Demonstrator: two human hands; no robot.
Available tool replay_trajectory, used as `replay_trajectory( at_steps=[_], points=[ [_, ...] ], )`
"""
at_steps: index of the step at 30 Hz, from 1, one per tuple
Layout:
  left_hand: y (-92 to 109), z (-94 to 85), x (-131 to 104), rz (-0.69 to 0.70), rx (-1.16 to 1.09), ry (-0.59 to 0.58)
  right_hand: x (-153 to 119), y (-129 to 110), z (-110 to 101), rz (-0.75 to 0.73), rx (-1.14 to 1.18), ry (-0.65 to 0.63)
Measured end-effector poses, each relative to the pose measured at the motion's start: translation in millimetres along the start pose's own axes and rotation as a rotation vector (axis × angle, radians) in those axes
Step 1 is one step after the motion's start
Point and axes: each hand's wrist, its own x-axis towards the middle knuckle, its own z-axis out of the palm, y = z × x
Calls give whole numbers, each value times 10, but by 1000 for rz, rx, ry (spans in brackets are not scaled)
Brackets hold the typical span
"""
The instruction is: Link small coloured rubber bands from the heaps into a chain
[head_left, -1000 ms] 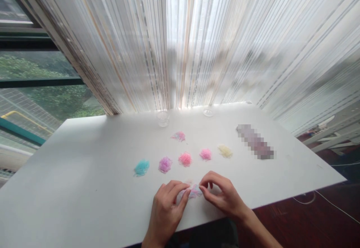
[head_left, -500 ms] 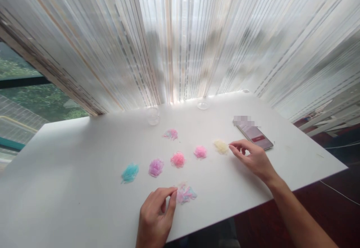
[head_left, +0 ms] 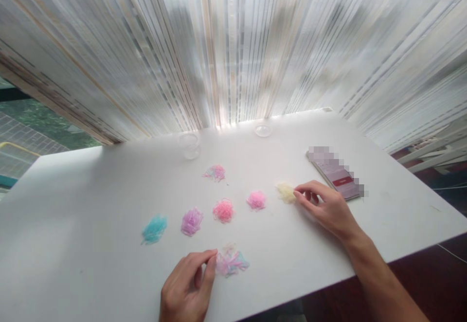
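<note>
Yellow pile (head_left: 285, 191) touches the right hand (head_left: 328, 208) grip's fingertips (head_left: 296, 194).

The phone (head_left: 337, 175) screen is pixelated over (unreadable); the curtain (head_left: 233, 44) is motion-blurred.

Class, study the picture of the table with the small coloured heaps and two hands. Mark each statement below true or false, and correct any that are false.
1. The right hand touches the yellow heap. True.
2. The left hand rests at the blue heap. False: it is at the mixed-colour heap, fingertips touching it.
3. A phone lies beyond the right hand. True.
4. The clear cup stands on the phone. False: it stands on the table, near the curtain.
</note>
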Motion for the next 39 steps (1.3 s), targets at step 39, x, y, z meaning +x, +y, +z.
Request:
replay_trajectory(
  at_steps=[39],
  points=[
    [-51,-101,-51,197,90,-176,-663,-1231,809,-213,137,-289]
  ],
)
